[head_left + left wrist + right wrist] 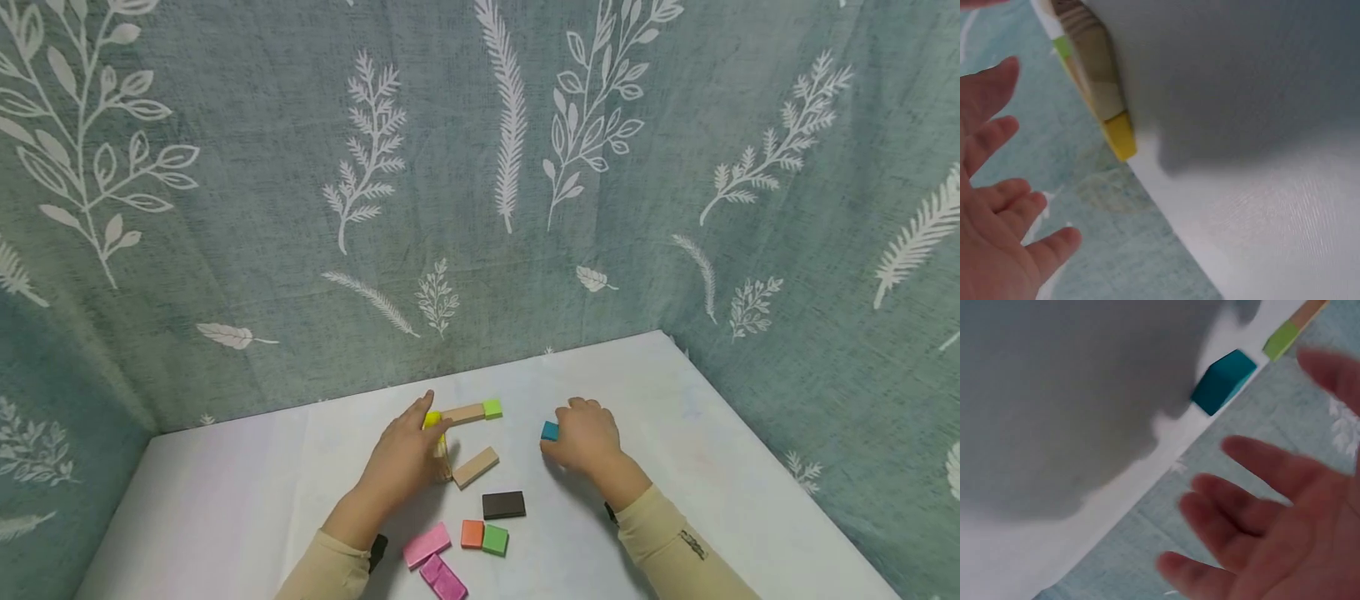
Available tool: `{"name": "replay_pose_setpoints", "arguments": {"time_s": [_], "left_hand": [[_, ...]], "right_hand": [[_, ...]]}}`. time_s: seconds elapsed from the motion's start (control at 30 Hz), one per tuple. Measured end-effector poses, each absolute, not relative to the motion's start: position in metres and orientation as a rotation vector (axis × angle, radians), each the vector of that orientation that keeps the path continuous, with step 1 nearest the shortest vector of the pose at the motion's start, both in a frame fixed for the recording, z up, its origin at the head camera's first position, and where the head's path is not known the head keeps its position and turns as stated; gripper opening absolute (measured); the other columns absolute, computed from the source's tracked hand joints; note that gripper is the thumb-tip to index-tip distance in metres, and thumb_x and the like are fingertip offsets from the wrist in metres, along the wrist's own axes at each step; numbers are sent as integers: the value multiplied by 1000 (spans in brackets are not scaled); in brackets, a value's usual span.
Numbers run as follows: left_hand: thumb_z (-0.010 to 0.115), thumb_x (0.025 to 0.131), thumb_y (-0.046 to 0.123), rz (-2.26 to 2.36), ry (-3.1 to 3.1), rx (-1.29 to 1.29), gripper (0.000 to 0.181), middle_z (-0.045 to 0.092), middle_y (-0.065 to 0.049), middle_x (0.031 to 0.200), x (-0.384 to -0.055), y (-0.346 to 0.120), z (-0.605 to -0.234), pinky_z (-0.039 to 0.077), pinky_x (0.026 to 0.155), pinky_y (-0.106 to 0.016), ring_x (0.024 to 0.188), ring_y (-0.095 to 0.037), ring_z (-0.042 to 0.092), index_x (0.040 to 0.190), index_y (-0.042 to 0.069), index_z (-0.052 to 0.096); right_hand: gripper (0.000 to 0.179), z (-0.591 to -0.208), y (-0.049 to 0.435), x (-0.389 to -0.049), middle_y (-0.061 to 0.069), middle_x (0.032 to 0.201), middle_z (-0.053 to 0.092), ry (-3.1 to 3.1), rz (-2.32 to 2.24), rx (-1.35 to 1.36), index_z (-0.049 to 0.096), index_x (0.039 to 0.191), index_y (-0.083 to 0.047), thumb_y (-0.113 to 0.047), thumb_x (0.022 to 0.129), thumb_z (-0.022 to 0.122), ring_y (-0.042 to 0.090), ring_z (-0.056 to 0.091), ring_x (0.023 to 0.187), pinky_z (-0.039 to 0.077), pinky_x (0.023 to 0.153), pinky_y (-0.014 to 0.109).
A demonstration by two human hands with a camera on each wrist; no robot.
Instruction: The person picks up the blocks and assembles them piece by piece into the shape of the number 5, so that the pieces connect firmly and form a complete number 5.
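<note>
Worktop (705,500), head view: white, with small blocks between the two hands and nearer the wearer.
Left hand (397,458), head view: angled forward and rightward, back up, thumb and forefinger spread wide around the yellow block (432,418), which they partly cover.
Right hand (588,437), head view: angled forward and leftward, back up, partly hiding the blue block (550,431) at its left edge.
Blocks, head view: one wood block (476,467) lies near the left hand; the lime block (492,409) sits at the end of another; the black block (503,505) lies closer in, then the red block (472,534) beside the green block (495,540).
Left hand, left wrist view: fingers loosely spread, the yellow block visibly apart from them.
Right hand, right wrist view: wide, fingers slightly bent and thumb well apart; the blue block stands on the worktop, a gap showing before the forefinger.
</note>
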State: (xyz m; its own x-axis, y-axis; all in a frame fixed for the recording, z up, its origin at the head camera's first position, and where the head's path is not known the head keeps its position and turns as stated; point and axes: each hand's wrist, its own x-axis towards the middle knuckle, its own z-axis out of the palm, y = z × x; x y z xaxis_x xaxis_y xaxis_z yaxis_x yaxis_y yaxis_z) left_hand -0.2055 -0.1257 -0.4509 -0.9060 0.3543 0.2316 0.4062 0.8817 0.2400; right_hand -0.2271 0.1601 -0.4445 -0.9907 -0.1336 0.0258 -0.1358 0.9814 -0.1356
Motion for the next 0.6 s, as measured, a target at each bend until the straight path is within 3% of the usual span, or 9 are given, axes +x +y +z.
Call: {"name": "replay_pose_setpoints", "arguments": {"time_s": [0.17,0.3,0.37,0.43,0.5,0.6], "left_hand": [[89,77,27,-484,-2815,-626,60,38,-15,161,-185,-127,-446,40,115,-53,145,-36,43,132,16,68],[87,79,30,-488,-2841,-591,57,37,-13,162,-167,-135,-447,41,115,-53,146,-34,42,132,18,68],[86,80,30,-515,-2853,-538,57,36,-13,162,-159,-145,-448,40,115,-54,146,-35,41,132,17,68],[86,81,30,-559,-2860,-471,57,35,-14,163,-153,-157,-450,40,113,-57,145,-37,41,133,16,68],[84,82,28,-620,-2873,-395,58,33,-16,163,-151,-170,-453,40,112,-61,145,-41,39,135,14,66],[82,84,34,-668,-2946,-235,67,25,-23,164,-150,-192,-460,36,111,-67,147,-48,32,142,9,58]], "right_hand": [[51,-452,170,-230,25,143,56,-3211,149,218,71,118,-2,-38,82,75,45,50,133,37,109,68],[39,-457,167,-233,22,141,58,-3168,129,233,78,95,-7,-44,82,77,45,44,140,29,113,72],[42,-456,165,-234,20,140,60,-3170,138,232,76,80,-10,-52,79,79,44,43,141,25,114,74],[46,-454,164,-234,17,137,62,-3185,150,223,73,75,-13,-59,73,82,43,45,140,24,114,74],[52,-453,165,-235,18,139,60,-3206,160,231,75,87,-14,-61,68,85,43,45,140,24,114,74],[69,-453,168,-237,21,147,53,-3238,192,327,72,120,-12,-54,69,88,45,41,143,24,114,73]]}}
